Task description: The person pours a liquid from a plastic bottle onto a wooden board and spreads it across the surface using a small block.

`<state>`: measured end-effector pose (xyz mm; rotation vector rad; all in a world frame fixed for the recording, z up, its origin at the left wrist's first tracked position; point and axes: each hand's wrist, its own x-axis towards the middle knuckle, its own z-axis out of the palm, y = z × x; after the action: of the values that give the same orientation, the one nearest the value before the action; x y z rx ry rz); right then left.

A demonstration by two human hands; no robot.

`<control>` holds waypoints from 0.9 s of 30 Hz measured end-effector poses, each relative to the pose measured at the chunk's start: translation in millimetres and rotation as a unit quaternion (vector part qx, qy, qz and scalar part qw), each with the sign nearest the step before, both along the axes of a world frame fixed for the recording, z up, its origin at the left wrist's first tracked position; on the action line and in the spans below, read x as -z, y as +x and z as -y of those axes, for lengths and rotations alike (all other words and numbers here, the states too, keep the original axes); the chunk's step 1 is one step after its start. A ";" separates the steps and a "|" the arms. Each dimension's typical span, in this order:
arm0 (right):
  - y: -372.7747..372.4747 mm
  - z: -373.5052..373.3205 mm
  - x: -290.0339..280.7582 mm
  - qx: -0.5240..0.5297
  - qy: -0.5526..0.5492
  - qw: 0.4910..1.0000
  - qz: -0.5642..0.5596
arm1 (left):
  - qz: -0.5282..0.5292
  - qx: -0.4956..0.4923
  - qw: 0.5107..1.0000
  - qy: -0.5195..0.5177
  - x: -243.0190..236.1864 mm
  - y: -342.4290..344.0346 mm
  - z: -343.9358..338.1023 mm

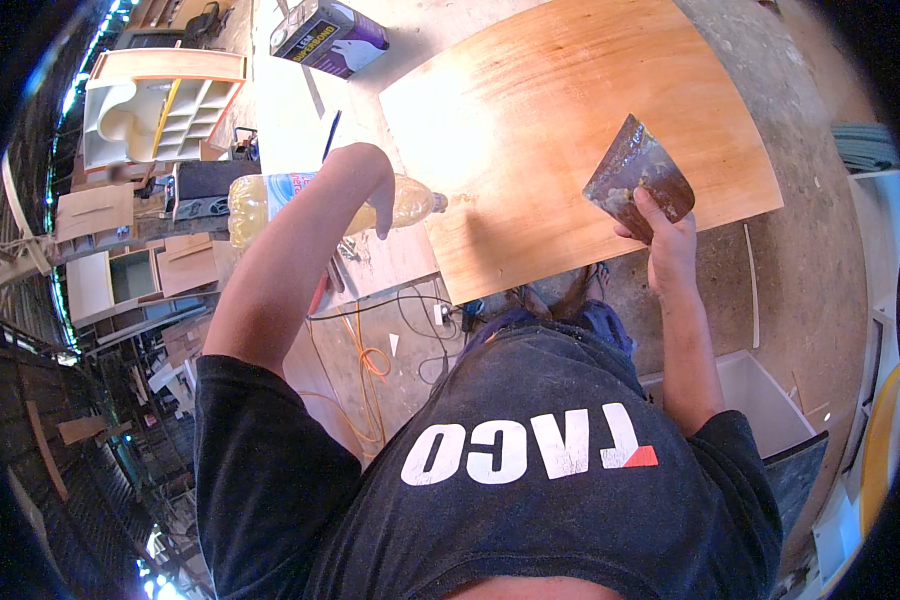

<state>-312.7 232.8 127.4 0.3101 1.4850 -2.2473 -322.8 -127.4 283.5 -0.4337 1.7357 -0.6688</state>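
My left hand (368,180) is closed around a large clear plastic bottle (250,208) with yellowish liquid inside. The bottle lies tipped on its side in the air, its mouth pointing right over the near left part of a plywood sheet (610,70). Some pale liquid or smear shows by the mouth. Between thumb and fingers, my right hand (667,235) grips a flat spreader blade (642,172) with dried and wet-looking glue on it. The blade is over the sheet's right side, apart from the bottle; contact with the wood cannot be made out.
A rectangular metal can (328,38) stands on the pale board beyond the sheet's left edge. A blue pencil-like stick (332,133) is near the bottle. Orange hose or cord (372,362) and dark cables lie on the floor. Unfinished cabinets (165,105) stand at the left.
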 end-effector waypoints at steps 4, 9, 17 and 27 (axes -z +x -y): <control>-0.8 2.0 2.0 0.013 0.004 1.000 -0.007 | -0.002 -0.003 1.000 0.004 1.6 -3.1 1.6; -2.4 3.8 1.0 0.014 0.005 1.000 -0.012 | -0.002 -0.012 1.000 0.008 0.6 -4.0 3.6; -0.1 0.6 4.7 -0.008 0.000 1.000 -0.015 | -0.002 -0.018 1.000 0.013 0.9 -0.2 2.5; 3.7 1.6 5.8 -0.009 0.014 1.000 -0.007 | -0.001 -0.024 1.000 0.018 4.4 11.8 1.5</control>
<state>-309.0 231.2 121.6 0.2889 1.5229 -2.2203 -311.0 -128.9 279.1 -0.4494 1.7305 -0.6019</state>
